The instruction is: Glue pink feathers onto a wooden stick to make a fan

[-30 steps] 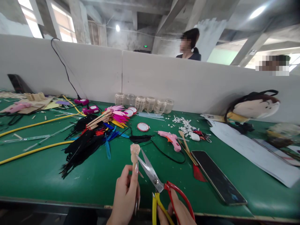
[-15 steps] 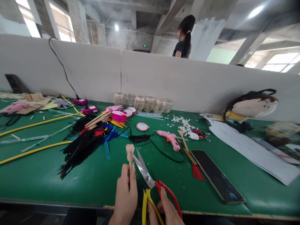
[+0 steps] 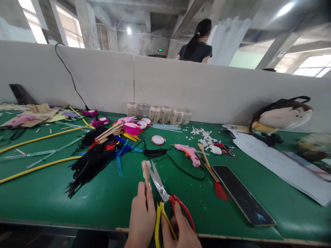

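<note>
My left hand [image 3: 141,217] is closed on a thin wooden stick with a pale lump [image 3: 146,168] at its top, held upright near the table's front edge. My right hand [image 3: 181,230] grips the red and yellow handles of a pair of scissors [image 3: 165,203]. The blades are nearly closed and lie right against the stick, just below the lump. Both hands are over the green table [image 3: 103,196].
A heap of black, blue and pink feathers [image 3: 103,151] lies at the left, with yellow cords [image 3: 38,165]. A pink glue gun [image 3: 188,153], a dark phone [image 3: 243,194], white papers [image 3: 279,165], a plush bag [image 3: 281,119] and several jars [image 3: 160,115] lie beyond. A person stands behind the white partition [image 3: 207,89].
The scissor blades have closed in against the stick and both hands have drawn together and slightly left. The person behind the partition has turned away.
</note>
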### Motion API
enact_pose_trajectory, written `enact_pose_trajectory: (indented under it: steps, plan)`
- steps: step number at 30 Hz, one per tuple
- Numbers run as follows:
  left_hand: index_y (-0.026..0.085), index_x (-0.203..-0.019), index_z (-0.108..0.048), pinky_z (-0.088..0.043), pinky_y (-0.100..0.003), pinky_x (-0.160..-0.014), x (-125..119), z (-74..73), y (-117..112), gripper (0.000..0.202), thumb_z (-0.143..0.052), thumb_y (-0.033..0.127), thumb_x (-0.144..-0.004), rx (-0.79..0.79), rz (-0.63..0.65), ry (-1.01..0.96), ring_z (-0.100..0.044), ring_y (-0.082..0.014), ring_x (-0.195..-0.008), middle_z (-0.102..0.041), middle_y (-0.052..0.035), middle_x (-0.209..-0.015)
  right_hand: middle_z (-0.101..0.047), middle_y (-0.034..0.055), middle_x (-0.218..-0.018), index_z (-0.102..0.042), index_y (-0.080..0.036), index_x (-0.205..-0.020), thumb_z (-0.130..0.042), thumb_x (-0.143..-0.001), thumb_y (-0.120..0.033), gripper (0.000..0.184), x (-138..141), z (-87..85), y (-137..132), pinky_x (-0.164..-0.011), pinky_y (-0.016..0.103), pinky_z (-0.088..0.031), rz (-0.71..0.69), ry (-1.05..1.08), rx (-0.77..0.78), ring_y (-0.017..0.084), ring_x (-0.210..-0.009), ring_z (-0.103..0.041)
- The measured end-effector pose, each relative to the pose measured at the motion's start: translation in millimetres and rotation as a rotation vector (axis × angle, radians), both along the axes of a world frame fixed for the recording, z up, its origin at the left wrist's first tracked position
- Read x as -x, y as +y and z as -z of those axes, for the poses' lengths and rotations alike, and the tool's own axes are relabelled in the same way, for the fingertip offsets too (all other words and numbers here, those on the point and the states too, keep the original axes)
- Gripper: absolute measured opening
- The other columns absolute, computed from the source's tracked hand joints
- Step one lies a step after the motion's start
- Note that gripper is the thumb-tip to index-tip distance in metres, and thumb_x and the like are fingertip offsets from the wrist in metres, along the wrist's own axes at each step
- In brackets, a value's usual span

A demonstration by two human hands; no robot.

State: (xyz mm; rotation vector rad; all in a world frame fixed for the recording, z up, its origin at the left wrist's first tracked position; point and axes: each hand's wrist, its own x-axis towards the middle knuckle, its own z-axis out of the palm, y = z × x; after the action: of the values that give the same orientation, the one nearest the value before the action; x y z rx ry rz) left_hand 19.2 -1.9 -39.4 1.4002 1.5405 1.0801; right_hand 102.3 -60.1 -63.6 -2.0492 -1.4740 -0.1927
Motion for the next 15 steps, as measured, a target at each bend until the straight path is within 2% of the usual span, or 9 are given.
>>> enact_pose_trajectory:
  steps: [7, 11, 15]
  plan:
    - [0.023, -0.074, -0.037, -0.026, -0.023, -0.044, -2, 3.2, -1, 0.024, -0.024, 0.039, -0.086, 0.006, 0.016, -0.024, -0.045, -0.0141, -0.044, -0.042, 0.0049, -0.049, -0.067, 0.0108, -0.078, -0.06, -0.004, -0.106, -0.012, -0.088, -0.051, 0.069, -5, -11.4, 6, -0.043, 0.023, -0.046, -0.031, -0.051, 0.025, 0.017, -0.059, -0.064]
    - [0.023, -0.069, -0.036, -0.026, -0.023, -0.044, -5, 7.6, -6, 0.024, -0.032, 0.041, -0.084, 0.036, 0.109, -0.07, -0.044, -0.013, -0.043, -0.046, 0.004, -0.049, -0.068, 0.0108, -0.082, -0.06, -0.005, -0.105, -0.028, -0.086, -0.046, 0.055, -12, -31.0, 18, -0.044, 0.019, -0.047, -0.084, -0.087, 0.0, 0.016, -0.063, -0.064]
    - [0.021, -0.072, -0.041, -0.03, -0.022, -0.047, -3, 10.3, -6, 0.028, -0.033, 0.046, -0.084, -0.019, 0.052, -0.174, -0.045, -0.0127, -0.048, -0.048, 0.0029, -0.053, -0.067, 0.0058, -0.067, -0.061, -0.008, -0.104, -0.038, -0.083, -0.045, 0.049, -22, -50.6, 29, -0.042, 0.019, -0.047, -0.108, -0.101, -0.035, 0.015, -0.054, -0.062]
